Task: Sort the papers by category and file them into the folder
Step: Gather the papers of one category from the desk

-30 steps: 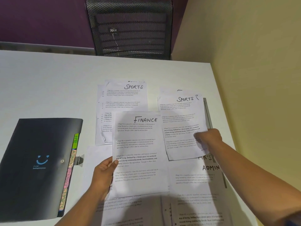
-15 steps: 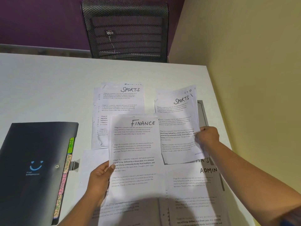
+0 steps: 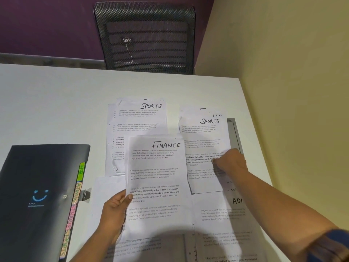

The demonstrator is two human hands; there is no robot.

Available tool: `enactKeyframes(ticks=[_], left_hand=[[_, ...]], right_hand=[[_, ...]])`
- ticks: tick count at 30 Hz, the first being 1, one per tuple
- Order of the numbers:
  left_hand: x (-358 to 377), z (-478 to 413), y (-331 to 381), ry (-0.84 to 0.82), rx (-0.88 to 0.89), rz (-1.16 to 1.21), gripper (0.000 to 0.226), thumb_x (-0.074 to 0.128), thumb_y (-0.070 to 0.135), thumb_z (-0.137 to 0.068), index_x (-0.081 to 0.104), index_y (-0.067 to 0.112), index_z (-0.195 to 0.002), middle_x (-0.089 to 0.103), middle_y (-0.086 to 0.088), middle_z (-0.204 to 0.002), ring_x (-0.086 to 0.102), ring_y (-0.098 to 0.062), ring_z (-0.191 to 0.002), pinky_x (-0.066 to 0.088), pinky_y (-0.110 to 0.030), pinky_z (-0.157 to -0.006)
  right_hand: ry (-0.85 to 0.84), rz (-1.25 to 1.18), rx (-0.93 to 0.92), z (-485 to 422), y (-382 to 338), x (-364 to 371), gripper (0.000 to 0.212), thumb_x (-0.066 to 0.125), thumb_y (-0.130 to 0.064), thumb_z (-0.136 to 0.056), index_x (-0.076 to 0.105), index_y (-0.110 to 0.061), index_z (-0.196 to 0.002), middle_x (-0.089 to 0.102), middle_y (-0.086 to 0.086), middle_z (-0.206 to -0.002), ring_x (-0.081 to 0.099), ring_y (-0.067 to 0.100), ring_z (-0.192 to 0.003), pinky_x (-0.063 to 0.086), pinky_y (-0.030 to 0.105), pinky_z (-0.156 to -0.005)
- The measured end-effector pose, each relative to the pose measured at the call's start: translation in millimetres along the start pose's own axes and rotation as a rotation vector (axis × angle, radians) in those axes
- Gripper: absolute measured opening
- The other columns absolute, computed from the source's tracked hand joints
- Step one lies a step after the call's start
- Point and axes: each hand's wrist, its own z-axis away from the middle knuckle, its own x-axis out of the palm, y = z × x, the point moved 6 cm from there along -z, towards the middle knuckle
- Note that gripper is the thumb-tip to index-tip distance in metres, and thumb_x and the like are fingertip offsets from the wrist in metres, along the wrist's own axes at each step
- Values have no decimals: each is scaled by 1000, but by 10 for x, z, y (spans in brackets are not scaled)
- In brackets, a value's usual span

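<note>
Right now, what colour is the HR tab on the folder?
The HR tab is bright green; the head view shows it best, at the right edge of the folder.

Bare white table (image 3: 56, 103) lies open beyond the spread papers (image 3: 143, 120), bounded by a black folder (image 3: 37, 176) at left, yellow wall (image 3: 287, 91) at right, mesh chair (image 3: 145, 35) behind.

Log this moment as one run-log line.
left hand: holds FINANCE sheet | right hand: grips right SPORTS sheet | folder: untouched, left on table
</note>
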Motion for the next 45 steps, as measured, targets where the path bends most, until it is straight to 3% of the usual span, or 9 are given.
enactKeyframes(ticks=[4,15,20,24,27,30,36,40,45], left_hand=[[-1,3,10,-6,-4,-2,25,57,0,-94,68,3,-116,74,-20,-108,71,-37,-101,59,-45,-84],[15,54,43,-10,-27,-19,24,56,1,-95,69,4,-115,74,-18,-109,70,-36,-104,50,-53,-98],[16,63,42,1,-28,-16,23,56,1,-95,70,5,-113,74,-18,-108,70,-36,-102,50,-54,-98],[11,57,41,-5,-26,-27,24,57,1,-95,70,5,-114,74,-17,-108,71,-35,-101,49,-55,-99],[9,55,45,-20,-26,-25,25,57,2,-95,69,5,-116,74,-17,-110,70,-35,-103,48,-56,-100],[11,58,50,-32,-24,-23,25,57,3,-95,68,4,-118,73,-17,-111,70,-36,-104,48,-58,-100],[145,152,230,-31,9,-107,24,54,2,-98,67,5,-118,70,-20,-112,67,-4,-50,53,-17,-46],[137,209,224,-21,4,-111,30,54,3,-98,61,1,-128,67,-22,-114,55,2,-38,41,-11,-35],[108,240,194,-8,-15,-108,24,56,3,-97,66,5,-119,71,-18,-106,67,-4,-52,51,-14,-46]], right_hand=[[-92,-154,83,-23,-34,13,25,79,-11,-74,61,-1,-88,64,9,-67,59,20,-56,48,21,-51],[-172,-614,30,-94,-80,-213,20,79,-4,-75,62,-5,-84,72,22,-94,73,38,-83,59,56,-78],[-152,-736,112,-143,-24,-267,25,71,-29,-86,60,-10,-75,57,3,-47,53,16,-36,49,24,-43],[-101,-583,76,-205,11,-310,14,76,-12,-84,63,-7,-84,55,9,-61,42,16,-36,31,16,-32],[-37,-496,-12,-236,9,-329,36,88,-19,-73,65,-5,-97,69,14,-81,57,19,-56,48,25,-47],[21,-470,-63,-223,-18,-357,37,86,-35,-74,58,-11,-73,64,9,-75,60,22,-69,49,28,-69],[-17,-543,32,-196,-19,-439,11,54,-15,-94,56,-5,-91,54,10,-76,48,20,-60,35,25,-52],[-35,-337,22,-228,70,-421,26,63,2,-80,52,-12,-62,57,3,-56,53,16,-43,41,21,-40],[78,-310,-70,-291,187,-415,33,90,-13,-66,57,-19,-71,69,6,-90,68,22,-82,58,34,-83]])
